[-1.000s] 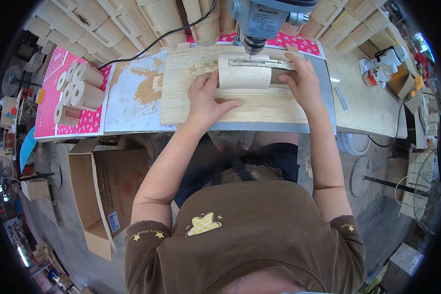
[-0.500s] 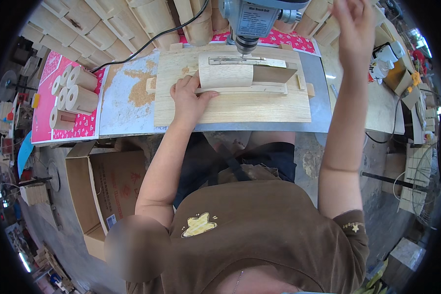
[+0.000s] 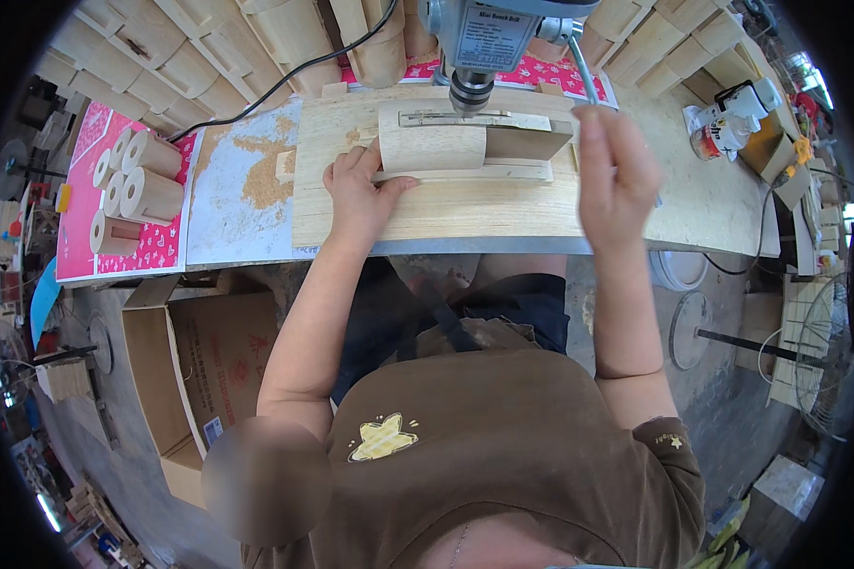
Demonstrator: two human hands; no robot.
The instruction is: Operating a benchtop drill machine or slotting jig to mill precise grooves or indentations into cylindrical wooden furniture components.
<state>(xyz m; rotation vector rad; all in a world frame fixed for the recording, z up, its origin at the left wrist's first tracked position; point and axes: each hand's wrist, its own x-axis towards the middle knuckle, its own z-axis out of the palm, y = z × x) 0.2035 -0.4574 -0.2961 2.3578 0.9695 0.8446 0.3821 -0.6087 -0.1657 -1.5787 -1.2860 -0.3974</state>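
A pale wooden cylinder (image 3: 432, 147) lies on its side in a wooden jig (image 3: 527, 173) fixed on a flat board (image 3: 484, 209). My left hand (image 3: 359, 190) is closed against the cylinder's left end, its thumb along the jig's front strip and some fingertips hidden. Above the jig's slotted top strip (image 3: 522, 120) hangs the chuck (image 3: 471, 93) of a blue-grey bench drill (image 3: 489, 38), low enough that its bit is hidden. My right hand (image 3: 619, 175), slightly blurred, is wrapped round the end of the drill's metal feed lever (image 3: 584, 71), which slants down to the right.
Several finished-looking wooden cylinders (image 3: 152, 194) stand on pink patterned paper at left, with sawdust (image 3: 266, 175) beside the board. Stacked wooden pieces (image 3: 199, 47) line the back. A black cable (image 3: 294, 76) crosses there. A cardboard box (image 3: 223, 360) sits below left.
My right hand has come down from high at the right, pulling the lever with it. The chuck has dropped closer to the jig. My left hand stays at the cylinder's end.
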